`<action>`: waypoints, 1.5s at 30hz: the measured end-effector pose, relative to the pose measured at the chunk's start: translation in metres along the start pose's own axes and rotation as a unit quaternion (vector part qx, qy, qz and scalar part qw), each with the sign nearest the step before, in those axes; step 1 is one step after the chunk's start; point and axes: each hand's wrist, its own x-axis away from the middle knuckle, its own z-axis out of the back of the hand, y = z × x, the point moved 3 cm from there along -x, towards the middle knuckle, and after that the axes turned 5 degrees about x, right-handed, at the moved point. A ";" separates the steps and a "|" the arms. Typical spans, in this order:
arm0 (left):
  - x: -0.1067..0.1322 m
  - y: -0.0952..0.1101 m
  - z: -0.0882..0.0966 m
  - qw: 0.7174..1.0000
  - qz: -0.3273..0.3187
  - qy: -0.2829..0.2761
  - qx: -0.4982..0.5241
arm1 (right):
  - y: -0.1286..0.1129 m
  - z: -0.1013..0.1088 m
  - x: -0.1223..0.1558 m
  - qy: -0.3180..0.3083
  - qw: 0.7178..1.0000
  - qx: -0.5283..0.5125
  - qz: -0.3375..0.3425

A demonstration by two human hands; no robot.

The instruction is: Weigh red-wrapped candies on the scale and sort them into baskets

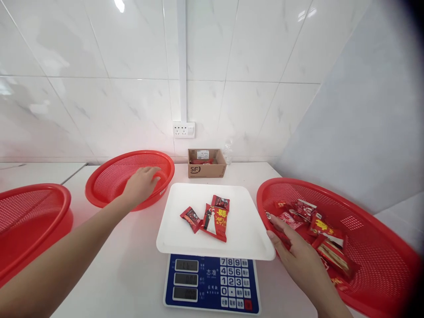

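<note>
My left hand is over the red mesh basket at the back left. Its fingers are apart and nothing shows in them. At the near rim of the right red basket, my right hand is closed on a small red snack packet, mostly hidden by the fingers. Several red snack packets lie inside that basket. Between my hands is a scale with a white tray. A larger red and yellow packet and two small dark red packets rest on it.
The scale's blue keypad panel faces me. Behind the tray stands a small cardboard box with red packets inside, near a clear plastic bottle. Another red basket sits at the left edge. A tiled wall closes off the back.
</note>
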 end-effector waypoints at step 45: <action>0.035 0.099 -0.051 0.948 -0.100 -0.187 0.236 | -0.008 0.004 0.004 -0.021 1.000 -0.011 -0.007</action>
